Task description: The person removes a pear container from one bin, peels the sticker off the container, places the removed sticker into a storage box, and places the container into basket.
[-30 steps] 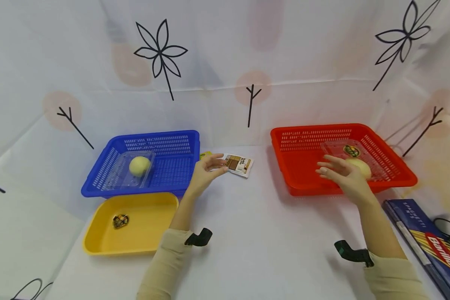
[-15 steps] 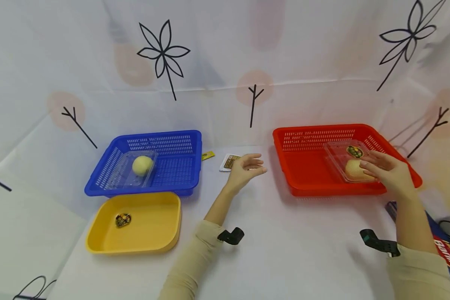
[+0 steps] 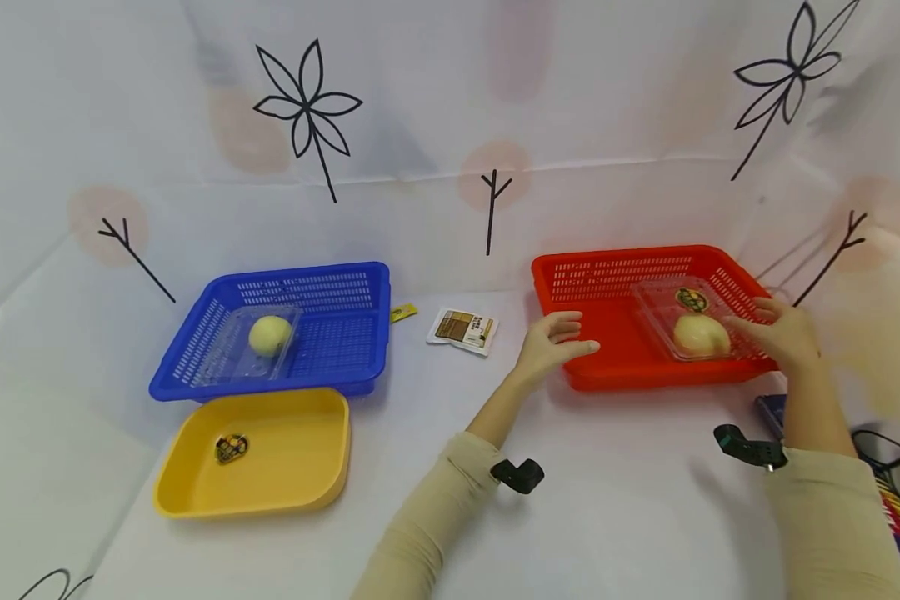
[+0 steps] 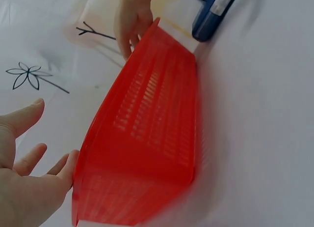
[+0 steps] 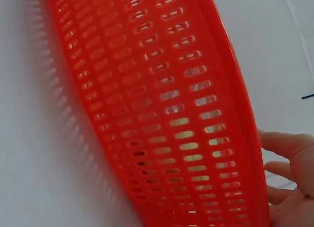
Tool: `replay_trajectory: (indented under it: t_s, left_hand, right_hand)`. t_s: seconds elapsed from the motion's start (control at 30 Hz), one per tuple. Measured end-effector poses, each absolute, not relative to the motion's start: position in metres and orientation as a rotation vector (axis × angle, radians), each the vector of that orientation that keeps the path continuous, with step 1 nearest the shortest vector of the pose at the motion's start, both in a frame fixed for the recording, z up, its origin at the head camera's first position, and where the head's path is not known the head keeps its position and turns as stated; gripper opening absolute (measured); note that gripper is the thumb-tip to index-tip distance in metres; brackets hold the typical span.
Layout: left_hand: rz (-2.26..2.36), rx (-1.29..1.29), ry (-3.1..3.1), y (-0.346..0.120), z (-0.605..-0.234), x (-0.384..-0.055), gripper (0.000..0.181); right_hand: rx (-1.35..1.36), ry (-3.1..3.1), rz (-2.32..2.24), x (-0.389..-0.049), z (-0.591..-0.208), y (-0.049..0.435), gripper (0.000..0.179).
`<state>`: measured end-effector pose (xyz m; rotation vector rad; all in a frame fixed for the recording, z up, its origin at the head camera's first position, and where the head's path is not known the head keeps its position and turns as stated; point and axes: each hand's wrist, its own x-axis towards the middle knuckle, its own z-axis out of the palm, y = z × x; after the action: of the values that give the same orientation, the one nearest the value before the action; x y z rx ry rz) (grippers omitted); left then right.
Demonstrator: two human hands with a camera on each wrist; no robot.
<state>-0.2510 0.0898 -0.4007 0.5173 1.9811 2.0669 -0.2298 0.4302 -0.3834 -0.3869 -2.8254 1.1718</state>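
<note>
Left hand (image 3: 551, 346) and right hand (image 3: 783, 337) were both loosely spread, at opposite short ends of the red rectangular plastic basket (image 3: 607, 380), whose long axis ran from one to the other; neither was clearly nearer. It sat on the smooth white tabletop (image 3: 615, 492), before a white fabric backdrop (image 3: 420, 108) patterned with black outlined flowers (image 3: 307, 107)

You face a creased white cloth (image 3: 420, 83) rising behind the white tabletop (image 3: 607, 525) — black flowers (image 3: 307, 106) high above the tabletop, bare twigs (image 3: 491, 217) and faded peach discs (image 3: 120, 204) closer to it — with soft light casting blurred shadows (image 3: 723, 496) across its surface.
</note>
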Motion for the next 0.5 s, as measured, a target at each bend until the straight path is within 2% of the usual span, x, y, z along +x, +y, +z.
replay_trajectory:
  t_s: [0.5]
  left_hand:
    - [1.782, 0.433, 2.251, 0.142, -0.394, -0.247, 0.053]
  right_hand:
    - [-0.384, -3.012, 1.006, -0.242, -0.384, 0.424, 0.085]
